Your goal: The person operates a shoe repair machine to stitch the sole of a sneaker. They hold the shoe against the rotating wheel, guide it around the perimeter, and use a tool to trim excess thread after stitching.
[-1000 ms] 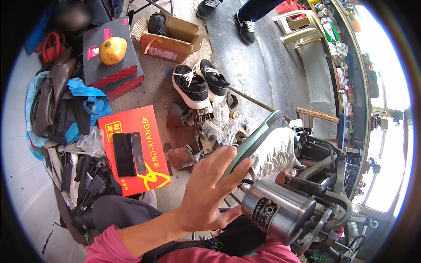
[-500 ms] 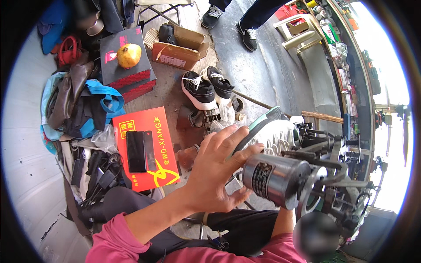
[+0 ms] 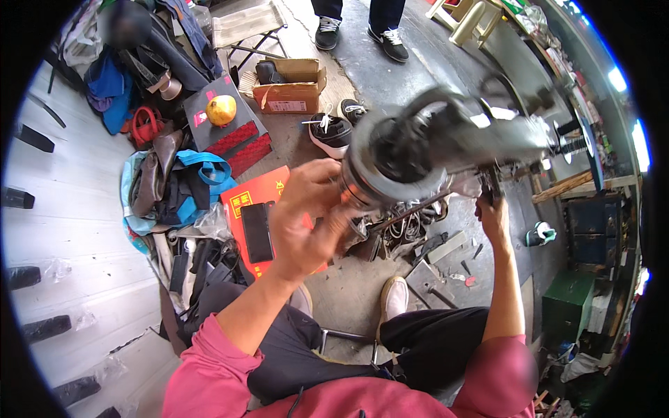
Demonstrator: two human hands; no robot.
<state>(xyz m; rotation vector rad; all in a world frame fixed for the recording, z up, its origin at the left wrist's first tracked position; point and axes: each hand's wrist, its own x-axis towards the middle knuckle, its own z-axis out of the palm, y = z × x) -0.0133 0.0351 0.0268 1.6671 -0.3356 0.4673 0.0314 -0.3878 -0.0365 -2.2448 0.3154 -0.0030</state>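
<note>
the dark machine (image 3: 446, 143) is at centre. left hand (image 3: 303, 226): fingers spread at its left end. right hand (image 3: 493, 209): fingers curled below its right side, grip unclear. steady two-sided support seems best.

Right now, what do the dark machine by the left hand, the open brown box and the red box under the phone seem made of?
Dark machine: probably metal, given its grey sheen and thick rim; blur leaves the finish open.
Open brown box: apparently matte cardboard, judging by its folded brown flaps.
Red box: likely smooth printed card, from its flat colour and yellow print.
</note>
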